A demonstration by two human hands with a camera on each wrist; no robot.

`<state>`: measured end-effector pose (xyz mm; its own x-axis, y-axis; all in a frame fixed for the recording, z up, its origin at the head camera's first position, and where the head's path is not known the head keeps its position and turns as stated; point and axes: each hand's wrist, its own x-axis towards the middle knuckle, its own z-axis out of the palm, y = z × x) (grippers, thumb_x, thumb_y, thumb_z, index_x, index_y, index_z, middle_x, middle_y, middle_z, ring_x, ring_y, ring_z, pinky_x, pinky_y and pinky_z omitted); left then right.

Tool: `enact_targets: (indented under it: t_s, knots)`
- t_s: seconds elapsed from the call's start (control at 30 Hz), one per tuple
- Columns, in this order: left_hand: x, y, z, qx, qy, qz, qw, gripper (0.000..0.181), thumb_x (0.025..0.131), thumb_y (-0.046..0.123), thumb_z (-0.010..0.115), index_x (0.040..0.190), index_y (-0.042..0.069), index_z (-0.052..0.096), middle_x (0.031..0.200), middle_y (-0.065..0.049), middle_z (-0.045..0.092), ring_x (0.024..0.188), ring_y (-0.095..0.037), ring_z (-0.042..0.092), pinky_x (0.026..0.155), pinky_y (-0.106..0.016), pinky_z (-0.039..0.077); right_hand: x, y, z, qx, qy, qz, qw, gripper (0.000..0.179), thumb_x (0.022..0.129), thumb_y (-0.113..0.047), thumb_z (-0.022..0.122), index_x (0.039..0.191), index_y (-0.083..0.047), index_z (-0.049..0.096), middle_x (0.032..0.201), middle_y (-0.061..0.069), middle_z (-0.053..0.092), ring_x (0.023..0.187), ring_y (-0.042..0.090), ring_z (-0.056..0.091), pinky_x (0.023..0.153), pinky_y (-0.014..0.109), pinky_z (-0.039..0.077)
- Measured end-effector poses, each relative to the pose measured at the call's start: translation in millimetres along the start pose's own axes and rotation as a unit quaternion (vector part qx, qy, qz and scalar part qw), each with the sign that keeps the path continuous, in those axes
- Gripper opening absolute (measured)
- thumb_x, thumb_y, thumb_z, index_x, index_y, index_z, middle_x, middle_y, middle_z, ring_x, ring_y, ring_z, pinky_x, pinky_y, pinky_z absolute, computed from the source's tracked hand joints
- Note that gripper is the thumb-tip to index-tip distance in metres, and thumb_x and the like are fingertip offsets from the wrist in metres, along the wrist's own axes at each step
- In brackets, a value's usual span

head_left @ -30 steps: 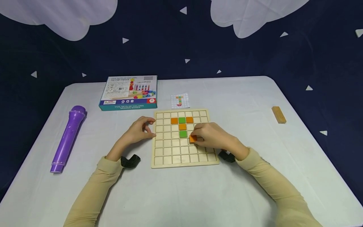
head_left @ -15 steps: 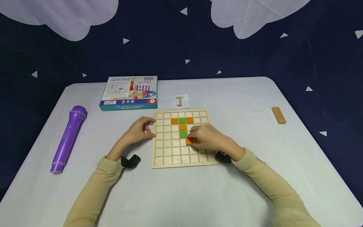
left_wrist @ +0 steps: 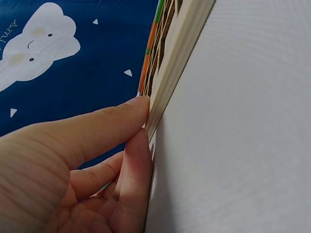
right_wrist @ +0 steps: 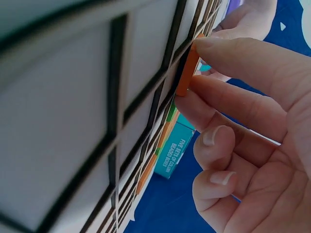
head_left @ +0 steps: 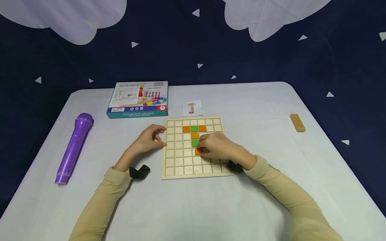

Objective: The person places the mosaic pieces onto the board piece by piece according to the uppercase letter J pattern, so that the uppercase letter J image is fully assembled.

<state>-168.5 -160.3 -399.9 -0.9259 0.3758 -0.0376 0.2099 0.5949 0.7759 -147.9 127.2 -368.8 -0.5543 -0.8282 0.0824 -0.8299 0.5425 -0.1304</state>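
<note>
The wooden grid board (head_left: 179,162) lies flat on the table. Orange and green square tiles sit in its cells: a row of three with a green tile (head_left: 194,128) in the middle, then an orange tile (head_left: 194,135) and another green one below. My right hand (head_left: 217,146) pinches an orange square tile (right_wrist: 188,73) between thumb and fingers, just under that lower green tile. In the right wrist view it stands a little tilted at its cell, partly above the grid. My left hand (head_left: 149,138) touches the board's left edge with the tips of thumb and index finger, spread apart.
Behind the board lies a small card (head_left: 192,107) with a coloured grid pattern. A flat box (head_left: 138,99) is at the back left. A purple microphone-shaped tube (head_left: 74,147) lies on the left, a small wooden block (head_left: 297,123) on the far right.
My right hand has moved left over the board with the orange tile, bringing it under the lower green tile. The left hand has stayed at the board's edge.
</note>
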Motion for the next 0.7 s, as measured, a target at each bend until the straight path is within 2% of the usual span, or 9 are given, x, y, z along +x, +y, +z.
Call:
enact_targets:
  t_s: [0.23, 0.53, 0.7]
  knots:
    - [-0.7, -0.5, 0.3, 0.000, -0.001, -0.004, 1.0000, 0.057, 0.075, 0.007, 0.076, 0.125, -0.005, 0.051, 0.110, -0.019, 0.052, 0.072, -0.009, 0.055, 0.069, -0.021, 0.040, 2.5, -1.7, 2.7, 0.002, -0.003, 0.002, 1.0000, 0.012, 0.081, -0.022, 0.072, 0.089, -0.014, 0.074, 0.081, -0.003, 0.066, 0.066, 0.005, 0.055, 0.059, 0.019, 0.043]
    - [0.4, -0.2, 1.0, 0.007, -0.004, -0.005, 1.0000, 0.058, 0.075, 0.008, 0.075, 0.126, -0.004, 0.051, 0.111, -0.019, 0.052, 0.072, -0.010, 0.056, 0.071, -0.024, 0.041, 4.4, -3.4, 4.3, 0.016, -0.001, -0.014, 0.9998, 0.012, 0.079, -0.019, 0.074, 0.090, -0.013, 0.074, 0.082, -0.002, 0.067, 0.071, 0.007, 0.060, 0.065, 0.021, 0.049]
    - [-0.8, -0.6, -0.9, 0.007, -0.003, -0.005, 1.0000, 0.058, 0.076, 0.008, 0.075, 0.127, -0.004, 0.050, 0.112, -0.019, 0.052, 0.072, -0.009, 0.056, 0.073, -0.025, 0.041, 3.8, -2.6, 1.6, 0.038, -0.008, -0.021, 0.9990, 0.012, 0.082, -0.018, 0.071, 0.092, -0.012, 0.074, 0.086, -0.002, 0.069, 0.076, 0.008, 0.063, 0.071, 0.023, 0.051]
